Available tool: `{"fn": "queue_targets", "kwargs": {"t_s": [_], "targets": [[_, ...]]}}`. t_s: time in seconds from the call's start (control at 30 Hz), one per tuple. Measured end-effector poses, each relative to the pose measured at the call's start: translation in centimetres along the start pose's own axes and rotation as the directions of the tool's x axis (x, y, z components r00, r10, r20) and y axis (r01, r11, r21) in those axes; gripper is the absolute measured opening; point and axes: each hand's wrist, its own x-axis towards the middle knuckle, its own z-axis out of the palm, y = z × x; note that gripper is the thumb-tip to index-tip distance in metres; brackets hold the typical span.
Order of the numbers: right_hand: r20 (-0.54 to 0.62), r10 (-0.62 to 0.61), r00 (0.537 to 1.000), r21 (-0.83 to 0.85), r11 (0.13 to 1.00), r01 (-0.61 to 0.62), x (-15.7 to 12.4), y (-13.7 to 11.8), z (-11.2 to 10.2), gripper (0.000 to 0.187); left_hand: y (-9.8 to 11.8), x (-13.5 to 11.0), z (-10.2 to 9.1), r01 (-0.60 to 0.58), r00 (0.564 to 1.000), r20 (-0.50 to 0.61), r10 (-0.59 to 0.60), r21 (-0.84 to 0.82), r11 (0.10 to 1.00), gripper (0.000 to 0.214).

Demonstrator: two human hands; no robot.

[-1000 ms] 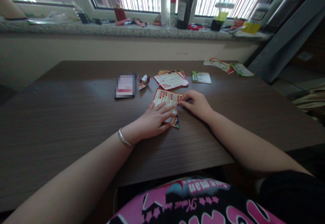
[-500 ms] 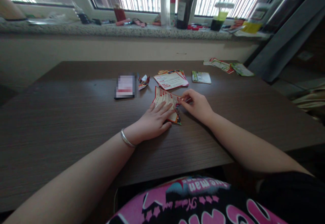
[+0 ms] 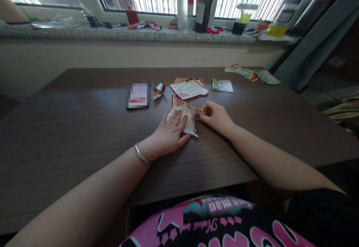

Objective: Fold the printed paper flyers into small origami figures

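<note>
A printed paper sheet (image 3: pixel 187 109) with a red border lies creased on the brown table, its right edge and lower corner curled up to show a colourful underside. My left hand (image 3: pixel 171 133) rests flat on its left part, fingers stretched and slightly spread. At the sheet's right edge, my right hand (image 3: pixel 215 114) pinches the curled paper between thumb and fingers. Just behind the sheet lies a stack of similar printed papers (image 3: pixel 189 89). To its left sits a small crumpled colourful paper (image 3: pixel 159 90).
A dark-edged device with a blurred face (image 3: pixel 138 95) lies left of the papers. A small pile of cards (image 3: pixel 222 85) and more green and red leaflets (image 3: pixel 267 77) lie at the back right. Several bottles (image 3: pixel 204 9) stand on the granite windowsill (image 3: pixel 112 34) behind the table.
My right hand has shifted slightly right and down, drawing the sheet's curled right edge with it. My left hand has slid a little to the left on the paper.
</note>
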Motion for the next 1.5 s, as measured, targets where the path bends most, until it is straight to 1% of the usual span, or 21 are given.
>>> {"fn": "queue_targets", "kwargs": {"t_s": [0.17, 0.27, 0.33, 0.47, 0.53, 0.67, 0.77, 0.83, 0.9, 1.0, 1.1, 1.23, 1.33, 1.43, 1.5], "targets": [[0.027, -0.008, 1.000, -0.036, 0.999, 0.009, -0.1, -0.4, 0.1, 0.015, 0.1, 0.1, -0.2, 0.001, 1.000, 0.011, -0.001, 0.000, 1.000, 0.070], [0.034, -0.007, 0.999, -0.041, 0.999, 0.008, 0.0, -0.3, 0.3, 0.012, 0.2, 0.2, -0.3, 0.024, 1.000, -0.006, -0.024, -0.006, 1.000, 0.070], [0.035, 0.016, 0.999, -0.005, 1.000, -0.016, 0.0, 0.0, 0.6, 0.011, 0.2, 0.3, -0.3, 0.037, 0.999, -0.015, -0.037, -0.013, 0.999, 0.069], [0.058, 0.076, 0.995, 0.137, 0.987, -0.083, 0.1, 0.7, 1.0, 0.013, -0.1, 0.6, -0.2, 0.040, 0.999, -0.015, -0.040, -0.027, 0.999, 0.075], [0.052, 0.064, 0.997, 0.142, 0.987, -0.071, 0.0, 0.8, 1.1, 0.013, -0.2, 0.7, -0.2, 0.052, 0.998, -0.016, -0.053, -0.033, 0.998, 0.080], [0.026, 0.012, 1.000, 0.065, 0.998, -0.014, -0.1, 0.4, 1.0, 0.011, -0.3, 0.8, -0.3, 0.087, 0.996, -0.003, -0.088, -0.053, 0.995, 0.088], [0.010, 0.003, 1.000, 0.094, 0.996, -0.004, -0.1, 0.1, 0.8, 0.012, -0.5, 0.7, -0.4, 0.100, 0.995, -0.013, -0.101, -0.096, 0.990, 0.092], [0.010, -0.001, 1.000, 0.120, 0.993, 0.000, 0.0, 0.1, 0.7, 0.012, -0.6, 0.6, -0.3, 0.084, 0.992, -0.078, -0.095, -0.133, 0.987, 0.097], [0.012, -0.021, 1.000, 0.094, 0.995, 0.020, -0.1, 0.1, 0.5, 0.012, -0.7, 0.6, -0.2, 0.042, 0.981, -0.181, -0.074, -0.174, 0.984, 0.105], [0.014, -0.084, 0.996, -0.015, 0.996, 0.084, -0.2, -0.2, 0.3, 0.011, -0.6, 0.6, -0.2, -0.051, 0.944, -0.329, -0.013, -0.186, 0.981, 0.111], [0.033, -0.164, 0.986, -0.089, 0.982, 0.166, -0.5, -0.7, 0.0, 0.012, -0.5, 0.6, -0.4, -0.105, 0.897, -0.439, 0.042, -0.121, 0.987, 0.109], [0.041, -0.248, 0.968, -0.097, 0.963, 0.251, -0.8, -1.2, -0.4, 0.014, -0.7, 0.8, -0.6, -0.137, 0.849, -0.523, 0.079, -0.072, 0.988, 0.107], [0.037, -0.300, 0.953, -0.062, 0.951, 0.302, -0.9, -1.3, -0.5, 0.013, -1.1, 1.1, -0.6, -0.155, 0.814, -0.577, 0.069, -0.100, 0.983, 0.116], [0.016, -0.337, 0.941, -0.022, 0.941, 0.338, -1.0, -1.4, -0.6, 0.009, -1.4, 1.2, -1.0, -0.156, 0.806, -0.591, 0.031, -0.162, 0.974, 0.121], [0.000, -0.345, 0.939, 0.021, 0.939, 0.345, -1.1, -1.5, -0.6, 0.006, -1.4, 1.2, -1.3, -0.151, 0.810, -0.587, 0.008, -0.195, 0.969, 0.118]]}}
